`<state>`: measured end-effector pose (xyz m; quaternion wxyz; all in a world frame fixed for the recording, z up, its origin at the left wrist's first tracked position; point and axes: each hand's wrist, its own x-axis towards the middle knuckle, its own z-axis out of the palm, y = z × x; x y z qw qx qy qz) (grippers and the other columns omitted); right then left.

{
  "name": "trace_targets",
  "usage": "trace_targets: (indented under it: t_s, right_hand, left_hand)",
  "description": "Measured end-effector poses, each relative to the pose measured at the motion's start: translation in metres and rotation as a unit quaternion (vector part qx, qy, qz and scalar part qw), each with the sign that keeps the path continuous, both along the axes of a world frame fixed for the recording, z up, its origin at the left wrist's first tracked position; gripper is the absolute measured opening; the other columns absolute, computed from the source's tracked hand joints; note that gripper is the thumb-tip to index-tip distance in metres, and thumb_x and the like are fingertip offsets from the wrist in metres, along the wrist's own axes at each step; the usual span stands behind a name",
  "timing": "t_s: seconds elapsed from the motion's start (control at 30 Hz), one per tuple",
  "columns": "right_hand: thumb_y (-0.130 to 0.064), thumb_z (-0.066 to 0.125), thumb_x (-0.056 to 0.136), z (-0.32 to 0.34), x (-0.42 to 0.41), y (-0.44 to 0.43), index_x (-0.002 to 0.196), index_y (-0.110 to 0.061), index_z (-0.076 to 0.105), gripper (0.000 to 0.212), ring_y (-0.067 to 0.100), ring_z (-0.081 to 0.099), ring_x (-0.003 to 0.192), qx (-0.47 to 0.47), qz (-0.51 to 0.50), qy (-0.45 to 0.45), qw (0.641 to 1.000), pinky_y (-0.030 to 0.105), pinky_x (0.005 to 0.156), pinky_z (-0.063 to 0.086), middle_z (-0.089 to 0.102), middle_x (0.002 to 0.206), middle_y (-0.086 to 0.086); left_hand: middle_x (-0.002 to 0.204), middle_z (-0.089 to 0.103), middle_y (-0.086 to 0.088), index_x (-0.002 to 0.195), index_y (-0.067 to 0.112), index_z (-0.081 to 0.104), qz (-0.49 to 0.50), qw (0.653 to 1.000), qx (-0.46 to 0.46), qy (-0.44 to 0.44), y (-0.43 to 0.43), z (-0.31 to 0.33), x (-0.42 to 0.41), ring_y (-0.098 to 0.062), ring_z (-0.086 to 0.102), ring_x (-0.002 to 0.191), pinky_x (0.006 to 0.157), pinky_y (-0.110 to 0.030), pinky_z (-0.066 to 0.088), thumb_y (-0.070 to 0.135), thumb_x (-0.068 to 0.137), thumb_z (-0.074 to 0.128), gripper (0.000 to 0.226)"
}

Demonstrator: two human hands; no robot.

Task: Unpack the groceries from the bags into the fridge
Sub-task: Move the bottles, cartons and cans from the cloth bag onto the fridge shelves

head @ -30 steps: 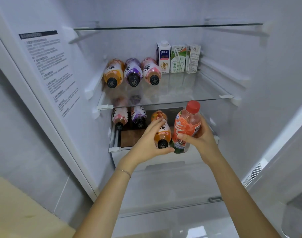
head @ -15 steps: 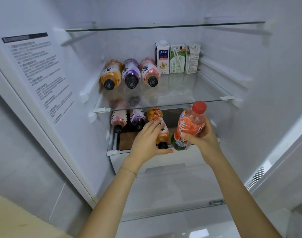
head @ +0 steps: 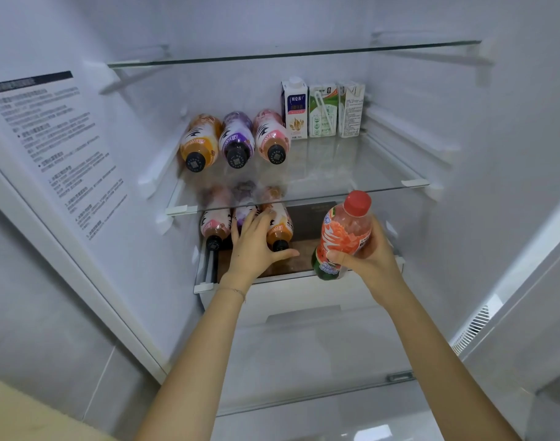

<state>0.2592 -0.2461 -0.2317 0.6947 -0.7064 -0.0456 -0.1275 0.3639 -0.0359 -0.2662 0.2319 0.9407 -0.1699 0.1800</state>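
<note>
My right hand [head: 372, 261] grips a red-capped watermelon drink bottle [head: 345, 230], held nearly upright at the front right of the lower fridge shelf [head: 205, 284]. My left hand [head: 254, 246] reaches onto that shelf, its fingers lying over an orange bottle [head: 280, 229] and partly covering a purple bottle [head: 245, 214]; a pink bottle [head: 215, 226] lies to their left. All three lie on their sides, caps toward me.
On the glass shelf above [head: 351, 167] lie three more bottles, orange [head: 199, 143], purple [head: 237, 138] and pink [head: 270, 135], with three cartons [head: 323, 111] standing behind. A top glass shelf [head: 291, 54] is bare. A white drawer front [head: 304, 300] sits below the lower shelf.
My left hand has slid deeper onto the lower shelf over the orange bottle. My right hand has carried the watermelon bottle a little to the right and up.
</note>
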Motion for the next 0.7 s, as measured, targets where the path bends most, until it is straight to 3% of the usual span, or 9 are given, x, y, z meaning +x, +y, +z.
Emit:
trace_targets:
  t_s: [0.07, 0.13, 0.27, 0.37, 0.53, 0.7]
  right_hand:
    - [-0.021, 0.083, 0.059, 0.000, 0.001, 0.000, 0.137, -0.026, 0.040, 0.089, 0.016, 0.053, 0.121, -0.010, 0.001, -0.005, 1.000, 0.032, 0.093, 0.053, 0.053, 0.132, -0.002]
    - [-0.009, 0.083, 0.066, 0.000, 0.003, 0.001, 0.138, -0.023, 0.040, 0.085, 0.017, 0.051, 0.123, -0.016, -0.005, -0.012, 1.000, 0.037, 0.096, 0.052, 0.051, 0.133, 0.000]
    - [-0.006, 0.081, 0.068, -0.001, 0.006, 0.003, 0.133, -0.029, 0.040, 0.081, 0.014, 0.052, 0.121, -0.015, -0.006, -0.026, 1.000, 0.025, 0.091, 0.053, 0.051, 0.130, -0.004]
    - [-0.007, 0.082, 0.066, -0.004, 0.009, 0.003, 0.132, -0.032, 0.041, 0.082, 0.012, 0.052, 0.121, -0.008, -0.007, -0.031, 0.999, 0.031, 0.095, 0.052, 0.052, 0.130, -0.004]
    - [-0.003, 0.083, 0.068, -0.010, 0.018, 0.005, 0.122, -0.047, 0.042, 0.081, 0.000, 0.050, 0.118, -0.036, -0.031, -0.046, 0.998, 0.018, 0.091, 0.050, 0.049, 0.125, -0.019]
    - [-0.003, 0.083, 0.070, -0.011, 0.036, 0.006, 0.121, -0.043, 0.041, 0.078, -0.009, 0.048, 0.113, -0.055, -0.033, -0.052, 0.997, 0.006, 0.084, 0.045, 0.047, 0.123, -0.021]
  left_hand:
    - [0.153, 0.036, -0.003, 0.144, 0.022, 0.037, 0.000, 1.000, -0.001, 0.010, 0.001, 0.001, 0.004, -0.023, 0.013, 0.148, 0.117, -0.053, -0.005, 0.068, 0.069, 0.070, 0.094]
    - [0.152, 0.038, -0.003, 0.144, 0.023, 0.037, 0.003, 1.000, 0.003, 0.014, 0.002, 0.003, 0.008, -0.024, 0.014, 0.148, 0.118, -0.055, -0.004, 0.069, 0.069, 0.069, 0.093]
    - [0.148, 0.044, -0.003, 0.144, 0.022, 0.038, 0.024, 0.999, 0.033, 0.017, 0.000, 0.012, 0.013, -0.026, 0.020, 0.145, 0.118, -0.055, 0.002, 0.070, 0.072, 0.066, 0.091]
    - [0.146, 0.045, -0.005, 0.143, 0.021, 0.038, 0.037, 0.998, 0.046, 0.027, -0.002, 0.015, 0.018, -0.029, 0.023, 0.142, 0.118, -0.055, 0.007, 0.071, 0.072, 0.065, 0.090]
    - [0.147, 0.043, -0.008, 0.143, 0.020, 0.037, 0.055, 0.996, 0.065, 0.026, -0.004, 0.013, 0.020, -0.031, 0.025, 0.140, 0.117, -0.054, 0.010, 0.075, 0.072, 0.061, 0.093]
    - [0.146, 0.041, -0.009, 0.141, 0.016, 0.039, 0.064, 0.994, 0.078, 0.028, -0.006, 0.015, 0.020, -0.031, 0.026, 0.139, 0.117, -0.055, 0.012, 0.077, 0.071, 0.060, 0.094]
